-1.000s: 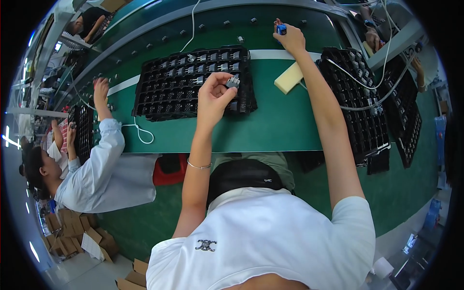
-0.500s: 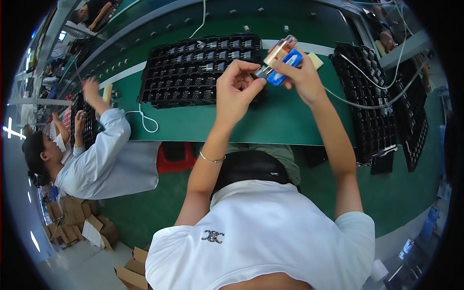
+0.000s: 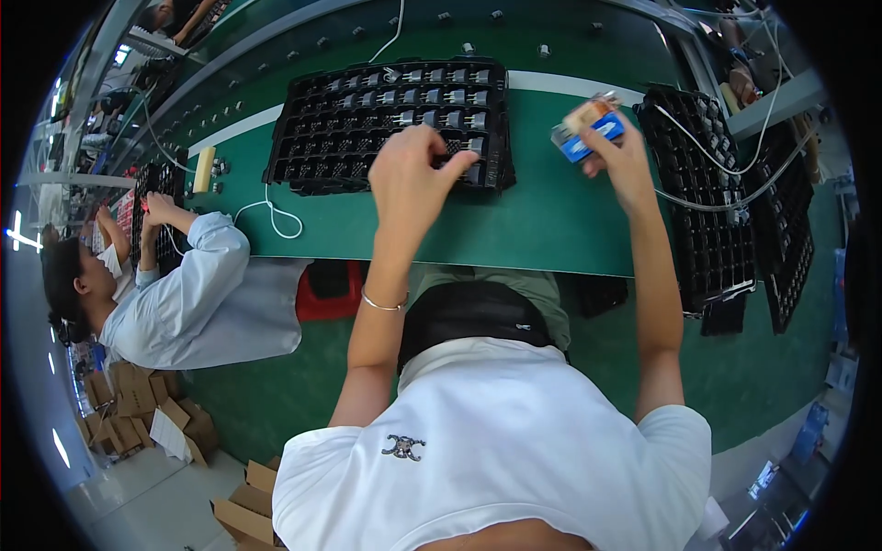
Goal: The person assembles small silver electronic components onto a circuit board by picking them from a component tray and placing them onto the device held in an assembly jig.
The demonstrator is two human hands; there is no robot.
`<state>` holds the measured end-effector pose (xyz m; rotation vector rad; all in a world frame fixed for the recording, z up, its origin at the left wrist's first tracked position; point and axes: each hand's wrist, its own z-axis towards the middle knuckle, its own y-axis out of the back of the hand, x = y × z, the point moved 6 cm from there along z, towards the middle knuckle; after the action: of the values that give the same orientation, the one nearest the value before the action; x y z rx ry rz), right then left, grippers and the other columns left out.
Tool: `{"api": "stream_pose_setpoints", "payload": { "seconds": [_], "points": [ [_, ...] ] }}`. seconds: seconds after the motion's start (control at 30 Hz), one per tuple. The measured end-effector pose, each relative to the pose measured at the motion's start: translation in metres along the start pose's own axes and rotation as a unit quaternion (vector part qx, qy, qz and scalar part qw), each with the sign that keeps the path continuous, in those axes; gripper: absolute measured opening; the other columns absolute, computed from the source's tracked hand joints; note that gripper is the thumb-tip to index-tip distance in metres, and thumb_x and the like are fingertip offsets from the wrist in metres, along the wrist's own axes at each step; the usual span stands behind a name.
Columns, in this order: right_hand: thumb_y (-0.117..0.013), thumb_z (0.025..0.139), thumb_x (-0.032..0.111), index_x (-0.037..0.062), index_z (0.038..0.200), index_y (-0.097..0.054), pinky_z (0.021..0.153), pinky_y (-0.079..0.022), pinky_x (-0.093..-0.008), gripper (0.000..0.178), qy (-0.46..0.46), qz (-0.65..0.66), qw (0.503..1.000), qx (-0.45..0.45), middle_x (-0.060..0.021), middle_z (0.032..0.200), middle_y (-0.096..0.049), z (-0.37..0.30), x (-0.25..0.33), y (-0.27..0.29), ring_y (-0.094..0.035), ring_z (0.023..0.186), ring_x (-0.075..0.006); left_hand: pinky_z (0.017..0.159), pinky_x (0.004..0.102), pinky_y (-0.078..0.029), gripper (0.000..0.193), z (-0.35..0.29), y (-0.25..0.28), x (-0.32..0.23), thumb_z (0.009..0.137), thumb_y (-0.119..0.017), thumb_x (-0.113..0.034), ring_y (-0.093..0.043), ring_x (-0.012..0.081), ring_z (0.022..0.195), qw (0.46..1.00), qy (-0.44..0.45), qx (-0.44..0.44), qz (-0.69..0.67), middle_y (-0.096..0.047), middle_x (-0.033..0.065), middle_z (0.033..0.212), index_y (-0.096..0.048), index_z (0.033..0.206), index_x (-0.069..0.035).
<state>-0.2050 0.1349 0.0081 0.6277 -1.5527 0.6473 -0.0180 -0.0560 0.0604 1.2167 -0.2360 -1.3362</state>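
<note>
My left hand (image 3: 415, 174) reaches over the near right corner of a black compartment tray (image 3: 312, 138) holding several small metal parts, its fingertips on a part there; whether it grips the part I cannot tell. My right hand (image 3: 620, 161) is raised over the green table (image 3: 551, 220), holding a small blue and tan block-shaped tool (image 3: 588, 127). A bracelet sits on my left wrist.
More black trays (image 3: 712, 211) with white cables across them lie at the right. A co-worker in a light blue shirt (image 3: 197, 294) works at another tray (image 3: 152, 184) on the left. A white cable (image 3: 271, 216) loops on the table. Cardboard boxes (image 3: 129, 404) sit on the floor.
My hands, joined at the blue tool half a second ago, have parted. The left hand went down to the tray; the right moved right with the tool.
</note>
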Motion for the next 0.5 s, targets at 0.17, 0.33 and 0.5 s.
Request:
{"api": "stream_pose_setpoints", "payload": {
  "seconds": [0.17,0.33,0.5],
  "points": [
    [-0.070,0.086,0.027,-0.0010,0.111,-0.061,0.061,-0.050,-0.0258,0.038,0.189,-0.337,0.897,-0.215,-0.0067,0.082,-0.066,0.004,0.000,0.039,-0.063,0.065,-0.0135,0.065,0.0400,-0.040,0.045,0.004,-0.011,0.002,0.071,-0.078,-0.046,-0.056,0.0266,0.072,0.992,-0.026,0.009,0.121,-0.058,0.0067,0.070,-0.057,0.069,-0.007],
    [-0.073,0.081,0.027,0.0056,0.110,-0.063,0.065,-0.050,-0.0296,0.037,0.171,-0.425,0.850,-0.261,-0.0100,0.083,-0.065,0.006,-0.007,0.036,-0.064,0.068,-0.0187,0.067,0.0418,-0.039,0.042,0.015,-0.033,-0.004,0.076,-0.073,-0.045,-0.057,0.0279,0.076,0.989,-0.072,0.034,0.127,-0.061,0.0078,0.072,-0.063,0.069,-0.005],
    [-0.073,0.080,0.029,0.0041,0.103,-0.064,0.061,-0.049,-0.0332,0.035,0.182,-0.421,0.849,-0.263,-0.0110,0.079,-0.062,0.009,-0.011,0.035,-0.062,0.064,-0.0220,0.068,0.0423,-0.038,0.035,0.019,-0.034,0.003,0.076,-0.073,-0.036,-0.057,0.0287,0.076,0.994,-0.034,0.080,0.072,-0.065,0.0088,0.072,-0.066,0.064,-0.003]
  ]
}}
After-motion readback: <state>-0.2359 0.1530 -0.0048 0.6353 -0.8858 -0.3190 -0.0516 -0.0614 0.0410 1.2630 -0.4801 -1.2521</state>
